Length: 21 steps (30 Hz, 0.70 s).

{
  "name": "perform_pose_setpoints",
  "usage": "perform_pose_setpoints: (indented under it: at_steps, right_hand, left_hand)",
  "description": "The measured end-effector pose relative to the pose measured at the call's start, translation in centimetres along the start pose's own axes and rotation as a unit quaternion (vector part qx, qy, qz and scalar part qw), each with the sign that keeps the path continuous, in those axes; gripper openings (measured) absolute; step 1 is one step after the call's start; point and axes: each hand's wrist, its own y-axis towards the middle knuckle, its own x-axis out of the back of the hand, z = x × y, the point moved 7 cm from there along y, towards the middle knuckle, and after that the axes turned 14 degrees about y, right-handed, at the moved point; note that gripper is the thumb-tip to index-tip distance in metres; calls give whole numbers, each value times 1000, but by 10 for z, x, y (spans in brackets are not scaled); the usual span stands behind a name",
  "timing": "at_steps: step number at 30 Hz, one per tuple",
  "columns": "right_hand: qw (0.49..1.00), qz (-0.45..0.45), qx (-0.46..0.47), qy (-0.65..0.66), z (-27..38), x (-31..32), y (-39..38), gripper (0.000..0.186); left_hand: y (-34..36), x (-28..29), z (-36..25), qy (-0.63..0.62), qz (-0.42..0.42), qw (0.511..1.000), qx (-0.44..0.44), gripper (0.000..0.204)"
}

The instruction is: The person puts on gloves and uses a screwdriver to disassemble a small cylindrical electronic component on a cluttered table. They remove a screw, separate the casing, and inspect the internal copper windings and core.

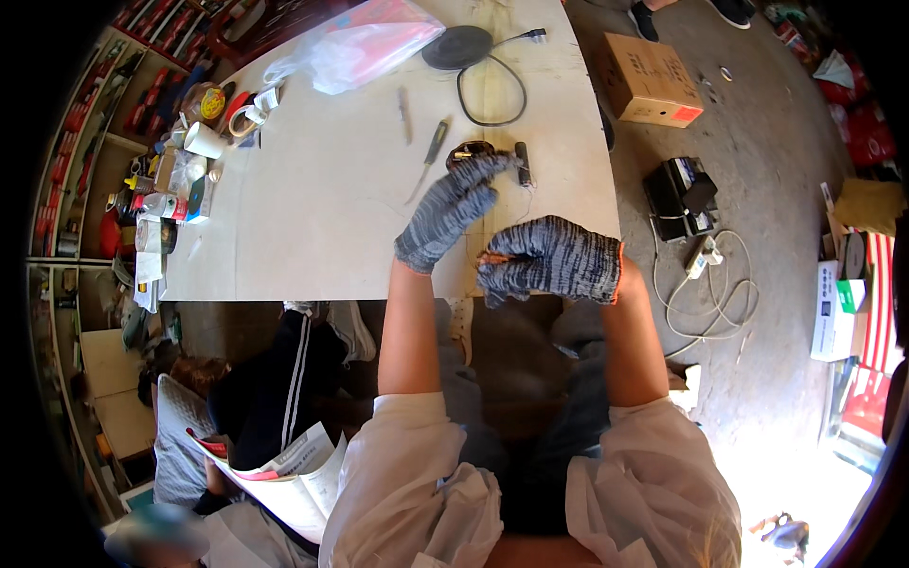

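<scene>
A small dark part (471, 151) on the table (312, 208) is pinched by the gloved left hand (450, 210). The right hand (549, 260) is curled shut; its contents cannot be told. A screwdriver (431, 151) lies unused nearby; the work seems midway.

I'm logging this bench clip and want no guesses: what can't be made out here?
- Small dark part under the left hand: head view, glove fingers cover it.
- What the right hand pinches: curled glove fingers hide it.
- Bottles and cups at the table's left edge: too small, fisheye-bent.
- Thing at bottom left: blurred.
</scene>
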Motion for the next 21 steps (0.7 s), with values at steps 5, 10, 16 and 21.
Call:
perform_pose_setpoints:
  at_steps: [5,10,16,21]
  right_hand:
    - [957,-147,109,225,7,16,5,18]
    - [893,-245,159,342,3,37,4,22]
    - [870,-253,181,384,-3,44,7,24]
    - [869,-274,173,375,5,41,4,26]
  left_hand:
    - [1,48,52,-261,-252,930,55,32]
    - [-6,56,66,312,-203,922,104,62]
    - [10,20,83,295,-129,934,155,94]
    - [13,20,82,446,-167,861,179,73]
